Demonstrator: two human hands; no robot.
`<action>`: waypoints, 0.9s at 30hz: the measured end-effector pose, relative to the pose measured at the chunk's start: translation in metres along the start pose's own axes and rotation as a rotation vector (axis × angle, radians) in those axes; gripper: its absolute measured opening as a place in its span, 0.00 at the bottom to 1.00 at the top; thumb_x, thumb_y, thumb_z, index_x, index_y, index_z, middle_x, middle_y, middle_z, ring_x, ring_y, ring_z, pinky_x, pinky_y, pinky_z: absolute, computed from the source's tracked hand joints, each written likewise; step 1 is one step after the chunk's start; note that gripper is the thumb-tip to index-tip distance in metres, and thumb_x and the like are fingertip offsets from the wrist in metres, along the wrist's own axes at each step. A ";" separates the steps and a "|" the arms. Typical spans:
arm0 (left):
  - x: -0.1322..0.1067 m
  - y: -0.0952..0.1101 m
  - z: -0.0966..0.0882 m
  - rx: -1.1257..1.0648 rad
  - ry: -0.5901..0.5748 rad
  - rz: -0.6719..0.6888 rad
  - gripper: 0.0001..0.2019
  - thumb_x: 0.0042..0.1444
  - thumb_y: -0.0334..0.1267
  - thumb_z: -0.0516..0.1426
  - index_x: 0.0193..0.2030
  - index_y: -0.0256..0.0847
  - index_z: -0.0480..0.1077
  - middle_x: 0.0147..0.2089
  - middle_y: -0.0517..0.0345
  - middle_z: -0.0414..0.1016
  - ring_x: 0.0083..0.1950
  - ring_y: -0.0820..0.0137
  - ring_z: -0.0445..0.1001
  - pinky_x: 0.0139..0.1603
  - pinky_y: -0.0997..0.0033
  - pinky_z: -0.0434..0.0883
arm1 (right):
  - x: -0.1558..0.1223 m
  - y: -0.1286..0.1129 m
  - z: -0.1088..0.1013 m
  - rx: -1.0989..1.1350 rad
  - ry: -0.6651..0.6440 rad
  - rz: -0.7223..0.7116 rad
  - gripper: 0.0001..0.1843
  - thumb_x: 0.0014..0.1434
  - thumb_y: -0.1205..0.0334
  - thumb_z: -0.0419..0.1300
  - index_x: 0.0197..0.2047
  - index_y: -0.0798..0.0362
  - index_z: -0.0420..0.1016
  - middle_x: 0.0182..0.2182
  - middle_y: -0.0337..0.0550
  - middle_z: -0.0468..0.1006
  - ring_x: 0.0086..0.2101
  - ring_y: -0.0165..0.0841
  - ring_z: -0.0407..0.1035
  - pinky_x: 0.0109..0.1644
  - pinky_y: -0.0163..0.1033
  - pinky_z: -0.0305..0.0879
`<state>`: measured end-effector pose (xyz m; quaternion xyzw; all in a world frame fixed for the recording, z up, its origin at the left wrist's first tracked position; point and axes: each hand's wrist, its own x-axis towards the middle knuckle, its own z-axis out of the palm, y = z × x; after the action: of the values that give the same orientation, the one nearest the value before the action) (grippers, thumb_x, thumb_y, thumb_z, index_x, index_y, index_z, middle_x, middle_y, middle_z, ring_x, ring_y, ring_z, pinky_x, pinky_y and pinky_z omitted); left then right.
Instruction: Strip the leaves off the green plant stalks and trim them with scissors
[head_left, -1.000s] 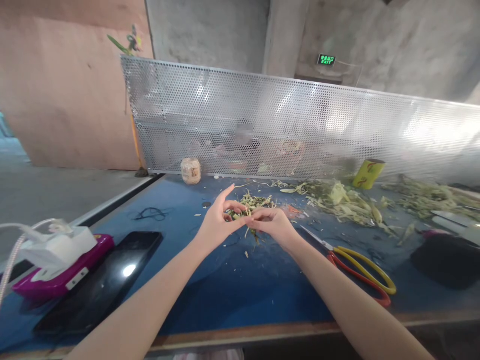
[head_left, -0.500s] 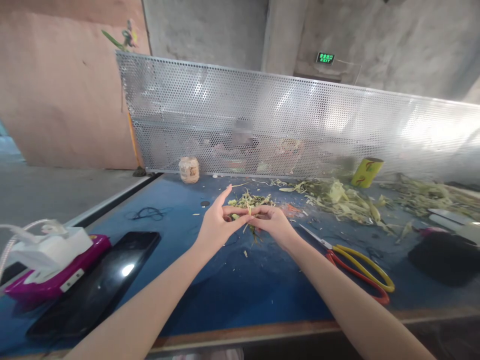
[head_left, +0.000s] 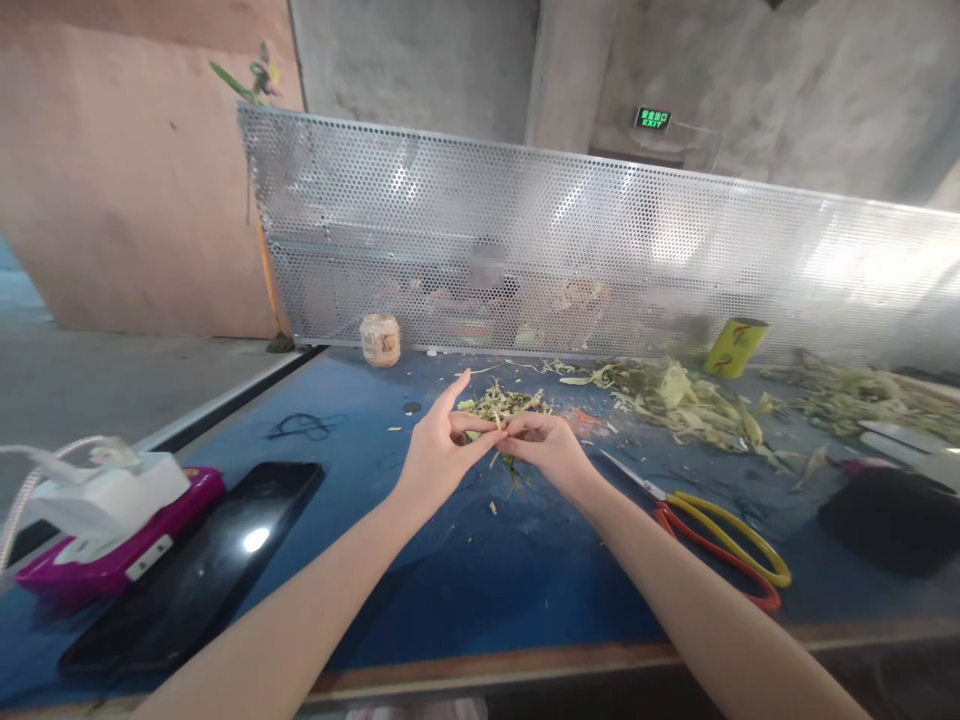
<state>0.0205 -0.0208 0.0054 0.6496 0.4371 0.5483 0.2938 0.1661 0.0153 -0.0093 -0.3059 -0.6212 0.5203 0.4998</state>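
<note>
My left hand (head_left: pixel 439 450) and my right hand (head_left: pixel 551 450) meet fingertip to fingertip over the blue table (head_left: pixel 465 580). Both pinch a small greenish plant stem (head_left: pixel 501 440) between thumb and fingers. My left index finger sticks up, apart from the pinch. Thin strands hang down from the stem below the fingers. Just behind the hands lies a small heap of green and pale husk scraps (head_left: pixel 501 403). Red and yellow scissors (head_left: pixel 712 535) lie flat to the right of my right wrist, untouched.
A black phone (head_left: pixel 202 560) and a magenta device with a white charger (head_left: pixel 105 520) lie at the left. More husks (head_left: pixel 690 400), a yellow cup (head_left: pixel 736 347) and a small jar (head_left: pixel 380 340) stand before the perforated metal screen (head_left: pixel 600 260). A dark object (head_left: pixel 892 520) sits at the right.
The hands have stayed together over the same spot, with small finger movements on the stem. The view has shifted slightly.
</note>
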 end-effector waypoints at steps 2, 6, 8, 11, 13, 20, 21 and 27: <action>0.000 0.000 0.001 -0.002 0.009 0.016 0.38 0.44 0.38 0.60 0.61 0.38 0.49 0.30 0.52 0.76 0.33 0.65 0.70 0.30 0.68 0.63 | 0.000 0.000 0.000 0.005 -0.003 -0.006 0.13 0.32 0.60 0.67 0.17 0.54 0.66 0.24 0.36 0.71 0.27 0.27 0.65 0.36 0.36 0.63; 0.000 -0.004 0.002 -0.053 0.025 0.035 0.40 0.44 0.39 0.60 0.62 0.37 0.46 0.30 0.52 0.76 0.37 0.65 0.69 0.32 0.68 0.63 | 0.001 -0.001 0.002 0.031 0.016 0.018 0.12 0.32 0.62 0.67 0.16 0.55 0.67 0.24 0.35 0.71 0.26 0.26 0.65 0.35 0.35 0.62; 0.001 -0.006 0.002 -0.095 0.036 0.021 0.41 0.44 0.38 0.60 0.63 0.37 0.44 0.30 0.52 0.76 0.39 0.64 0.68 0.33 0.67 0.63 | 0.000 -0.003 0.002 0.033 0.024 0.040 0.10 0.32 0.63 0.67 0.17 0.55 0.69 0.23 0.35 0.71 0.26 0.25 0.65 0.35 0.34 0.62; 0.003 -0.007 0.003 -0.137 0.043 -0.007 0.43 0.42 0.36 0.61 0.63 0.36 0.42 0.29 0.53 0.76 0.41 0.64 0.67 0.35 0.66 0.62 | -0.002 -0.007 0.003 0.018 0.025 0.089 0.09 0.33 0.64 0.67 0.18 0.55 0.71 0.20 0.34 0.71 0.23 0.23 0.63 0.32 0.33 0.61; 0.003 -0.006 0.003 -0.165 0.037 -0.023 0.44 0.42 0.35 0.61 0.63 0.35 0.41 0.28 0.54 0.76 0.41 0.64 0.66 0.36 0.66 0.63 | -0.002 -0.008 0.003 0.011 0.025 0.113 0.08 0.33 0.63 0.67 0.18 0.55 0.72 0.19 0.34 0.70 0.21 0.22 0.61 0.29 0.32 0.59; 0.006 -0.002 -0.002 -0.342 -0.047 -0.113 0.48 0.40 0.34 0.63 0.63 0.34 0.38 0.26 0.57 0.75 0.35 0.69 0.69 0.41 0.65 0.65 | 0.000 -0.002 -0.002 -0.016 -0.066 0.154 0.10 0.34 0.60 0.68 0.22 0.55 0.75 0.16 0.33 0.68 0.18 0.20 0.57 0.23 0.30 0.52; 0.006 -0.002 -0.002 -0.354 -0.060 -0.119 0.48 0.40 0.34 0.63 0.63 0.34 0.38 0.25 0.58 0.75 0.35 0.69 0.69 0.41 0.65 0.65 | 0.000 -0.001 -0.003 -0.011 -0.088 0.161 0.10 0.34 0.60 0.68 0.22 0.56 0.75 0.15 0.33 0.68 0.18 0.20 0.57 0.23 0.30 0.52; 0.007 -0.003 -0.003 -0.382 -0.086 -0.115 0.47 0.39 0.33 0.63 0.63 0.34 0.40 0.25 0.58 0.75 0.32 0.71 0.70 0.42 0.66 0.66 | -0.001 -0.002 -0.004 0.031 -0.149 0.195 0.11 0.36 0.59 0.68 0.24 0.56 0.74 0.17 0.33 0.68 0.19 0.20 0.58 0.24 0.30 0.53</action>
<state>0.0173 -0.0130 0.0067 0.5790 0.3486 0.5752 0.4609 0.1704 0.0150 -0.0075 -0.3175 -0.6157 0.5975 0.4039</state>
